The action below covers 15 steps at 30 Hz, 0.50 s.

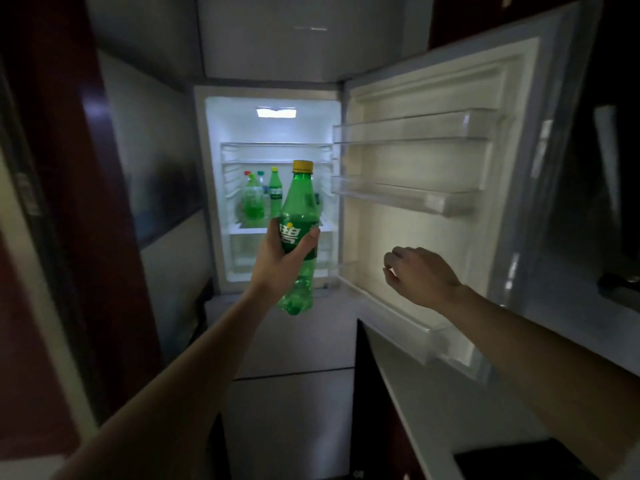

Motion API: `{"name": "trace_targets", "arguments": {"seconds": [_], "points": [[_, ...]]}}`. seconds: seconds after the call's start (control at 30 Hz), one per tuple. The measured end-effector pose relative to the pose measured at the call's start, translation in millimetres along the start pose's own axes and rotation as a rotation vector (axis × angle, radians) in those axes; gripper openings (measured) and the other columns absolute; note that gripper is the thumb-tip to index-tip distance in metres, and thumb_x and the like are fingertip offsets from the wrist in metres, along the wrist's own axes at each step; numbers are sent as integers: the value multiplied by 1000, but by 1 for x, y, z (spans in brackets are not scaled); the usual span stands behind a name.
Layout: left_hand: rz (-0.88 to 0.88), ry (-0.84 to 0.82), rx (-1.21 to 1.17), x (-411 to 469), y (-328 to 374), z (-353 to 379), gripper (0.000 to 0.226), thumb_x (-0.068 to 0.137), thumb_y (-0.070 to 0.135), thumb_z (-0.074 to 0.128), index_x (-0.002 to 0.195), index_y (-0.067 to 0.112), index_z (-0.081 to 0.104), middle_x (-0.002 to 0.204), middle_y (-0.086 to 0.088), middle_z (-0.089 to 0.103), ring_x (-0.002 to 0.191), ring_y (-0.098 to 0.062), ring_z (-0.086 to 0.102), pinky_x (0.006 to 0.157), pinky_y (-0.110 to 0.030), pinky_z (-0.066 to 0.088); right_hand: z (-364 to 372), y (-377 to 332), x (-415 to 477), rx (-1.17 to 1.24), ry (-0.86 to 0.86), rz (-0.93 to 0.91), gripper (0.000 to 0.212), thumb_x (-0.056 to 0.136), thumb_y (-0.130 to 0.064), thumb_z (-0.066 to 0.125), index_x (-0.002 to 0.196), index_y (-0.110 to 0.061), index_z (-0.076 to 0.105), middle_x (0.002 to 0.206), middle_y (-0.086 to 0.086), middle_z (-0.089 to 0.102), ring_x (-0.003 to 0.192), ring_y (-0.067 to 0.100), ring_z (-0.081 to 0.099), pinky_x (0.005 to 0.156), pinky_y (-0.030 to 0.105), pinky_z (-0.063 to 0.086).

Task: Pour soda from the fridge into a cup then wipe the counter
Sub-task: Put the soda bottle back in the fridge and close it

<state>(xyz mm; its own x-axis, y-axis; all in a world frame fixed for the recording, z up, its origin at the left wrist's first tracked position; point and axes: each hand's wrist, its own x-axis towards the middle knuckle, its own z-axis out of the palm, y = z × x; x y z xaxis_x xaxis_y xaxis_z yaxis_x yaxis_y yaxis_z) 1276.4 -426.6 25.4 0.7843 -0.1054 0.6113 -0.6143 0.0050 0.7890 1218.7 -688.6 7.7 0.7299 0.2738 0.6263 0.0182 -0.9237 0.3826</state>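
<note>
Head view looks down a dim kitchen into a lit fridge [273, 126], its door [433, 233] swung wide toward the right of the frame. The person's left hand [282, 261] grips a green soda bottle [300, 202] at its label, fingers and thumb wrapped round it, just in front of the open compartment at the centre of the frame. The bottle stands upright, its long axis vertical, with the yellow cap [302, 165] on top and screwed on. More green bottles [254, 202] sit on a shelf behind it.

The right hand [420, 275] hangs at centre right, close to the door's inner face, fingers loosely curled and holding nothing. Whether it touches the door I cannot tell. That free hand is the nearer one to the door, so shutting it looks like its job, I'd judge. A pale counter [433, 403] runs along the lower right, and no cup is in sight.
</note>
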Motion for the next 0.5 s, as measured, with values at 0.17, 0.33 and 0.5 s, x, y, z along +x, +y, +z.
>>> {"name": "trace_targets", "arguments": {"seconds": [0.17, 0.33, 0.5], "points": [[14, 26, 70, 23, -22, -67, 33, 85, 41, 71, 109, 24, 55, 84, 11, 67, 73, -2, 65, 64, -24, 54, 24, -63, 30, 140, -35, -25, 14, 84, -16, 65, 73, -10, 59, 68, 7, 58, 52, 30, 55, 43, 30, 40], [26, -9, 92, 50, -50, -90, 16, 86, 33, 73, 86, 29, 57, 83, 0, 67, 65, -2, 63, 54, -17, 50, 49, -96, 54, 227, -37, 3, 13, 90, -21, 60, 84, -10, 65, 75, 7, 63, 59, 29, 60, 50, 28, 39], [22, -34, 117, 95, -84, -89, 14, 83, 45, 72, 84, 32, 67, 88, 0, 73, 76, -7, 70, 66, -26, 56, 82, -97, 93, 380, -25, 51, 25, 96, -31, 58, 109, -10, 65, 102, 7, 69, 81, 30, 67, 64, 33, 51]]}}
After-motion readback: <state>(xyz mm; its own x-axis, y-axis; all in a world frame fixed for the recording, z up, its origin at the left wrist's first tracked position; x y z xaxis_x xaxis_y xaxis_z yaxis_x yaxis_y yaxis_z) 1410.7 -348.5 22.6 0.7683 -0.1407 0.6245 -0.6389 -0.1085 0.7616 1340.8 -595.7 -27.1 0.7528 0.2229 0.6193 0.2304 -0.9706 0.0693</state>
